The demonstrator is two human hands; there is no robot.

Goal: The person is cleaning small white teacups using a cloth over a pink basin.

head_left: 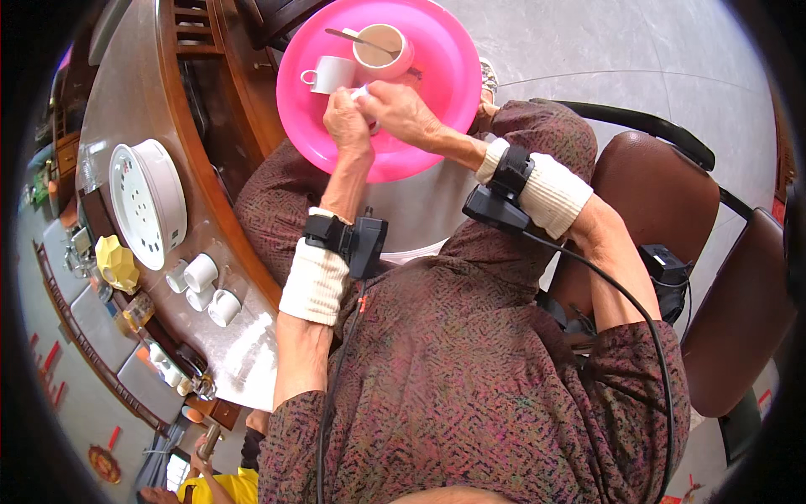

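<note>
Over a bright pink basin (pixel 460 59), my two hands are close together. My left hand (pixel 346 124) is closed around what looks like a small white cup (pixel 359 92), mostly hidden by the fingers. Against it from the other side, my right hand (pixel 401 113) is curled with its fingers pressed onto the same cup. Just beyond my left hand, a white cup (pixel 334 74) with a handle rests in the basin. Beside it stands a larger white mug (pixel 369 52), holding a metal spoon (pixel 353 37) and a pale liquid.
To the left, a wooden table (pixel 243 353) bears a round white tray (pixel 172 202), several white cups (pixel 201 273) and a yellow faceted object (pixel 117 264). Brown chairs (pixel 655 193) stand at the right. Another person in yellow (pixel 227 487) is at the lower left.
</note>
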